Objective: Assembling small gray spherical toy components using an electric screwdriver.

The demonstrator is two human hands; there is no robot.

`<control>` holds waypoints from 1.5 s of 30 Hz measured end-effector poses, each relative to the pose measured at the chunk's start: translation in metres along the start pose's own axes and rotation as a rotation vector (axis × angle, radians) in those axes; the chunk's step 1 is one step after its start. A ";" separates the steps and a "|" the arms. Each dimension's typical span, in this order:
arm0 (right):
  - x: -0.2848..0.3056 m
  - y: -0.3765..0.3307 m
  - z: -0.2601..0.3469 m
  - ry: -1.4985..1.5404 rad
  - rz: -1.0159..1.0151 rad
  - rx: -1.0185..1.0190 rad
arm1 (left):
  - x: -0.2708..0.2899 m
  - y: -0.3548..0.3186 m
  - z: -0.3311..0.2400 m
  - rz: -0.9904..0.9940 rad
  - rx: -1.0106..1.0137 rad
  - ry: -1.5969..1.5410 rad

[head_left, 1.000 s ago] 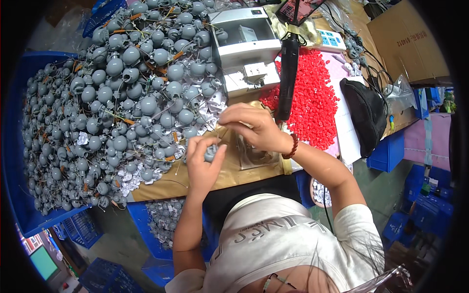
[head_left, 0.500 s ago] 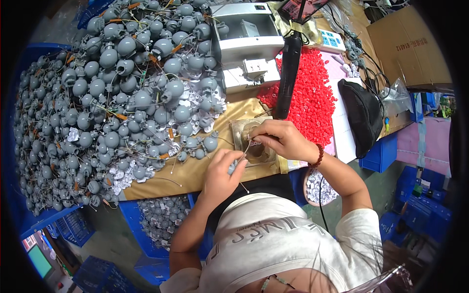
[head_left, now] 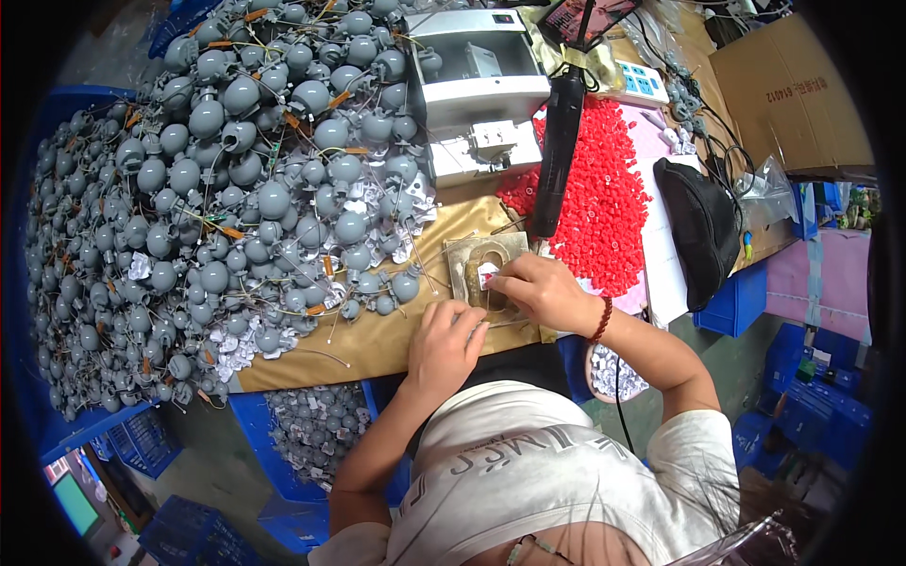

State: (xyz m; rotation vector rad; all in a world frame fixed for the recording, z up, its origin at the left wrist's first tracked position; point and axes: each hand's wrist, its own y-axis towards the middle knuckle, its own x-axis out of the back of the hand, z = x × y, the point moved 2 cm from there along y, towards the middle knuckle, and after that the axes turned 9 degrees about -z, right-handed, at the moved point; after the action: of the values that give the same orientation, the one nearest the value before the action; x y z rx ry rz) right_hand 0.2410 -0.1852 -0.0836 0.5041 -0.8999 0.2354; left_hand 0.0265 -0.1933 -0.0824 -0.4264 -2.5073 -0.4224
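My right hand [head_left: 545, 294] reaches over a squarish metal fixture [head_left: 460, 253] with an oval recess, its thumb and fingers pressed together. Right by those fingertips, inside the recess, is a small white-and-red piece [head_left: 487, 272]. What the fingertips pinch is too small to make out. My left hand [head_left: 444, 349] rests at the near edge of the table, just left of the fixture, fingers curled down. Its palm side and anything in it are hidden. Left of both hands lies a big heap of grey ball-shaped housings [head_left: 274, 200] with thin wires.
Red small parts [head_left: 599, 203] are piled beyond my right hand. A black bar-shaped tool [head_left: 559, 151] stands over them. Behind is a white-and-grey machine [head_left: 481, 94]. A black pouch [head_left: 696, 226] and a cardboard box [head_left: 797, 94] are at right. Below the table edge sits a blue bin [head_left: 250, 415].
My right hand has moved down and right, uncovering more of the recess. My left hand has turned palm down; the grey part and wire that showed in it are now out of sight.
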 end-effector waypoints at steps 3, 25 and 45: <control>-0.004 0.000 0.005 -0.077 -0.014 0.023 | -0.004 -0.002 -0.001 -0.027 -0.039 0.069; 0.029 -0.012 -0.014 0.211 0.030 -0.355 | -0.040 -0.003 0.000 -0.001 -0.168 0.523; -0.009 -0.003 -0.029 1.143 -0.136 -0.695 | -0.036 0.002 0.005 -0.001 -0.197 0.452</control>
State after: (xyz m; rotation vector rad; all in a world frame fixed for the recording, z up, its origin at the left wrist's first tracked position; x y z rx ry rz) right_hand 0.2569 -0.1723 -0.1066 -0.2452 0.2015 0.0460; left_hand 0.0536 -0.1969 -0.1069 -0.3572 -2.0369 -0.6866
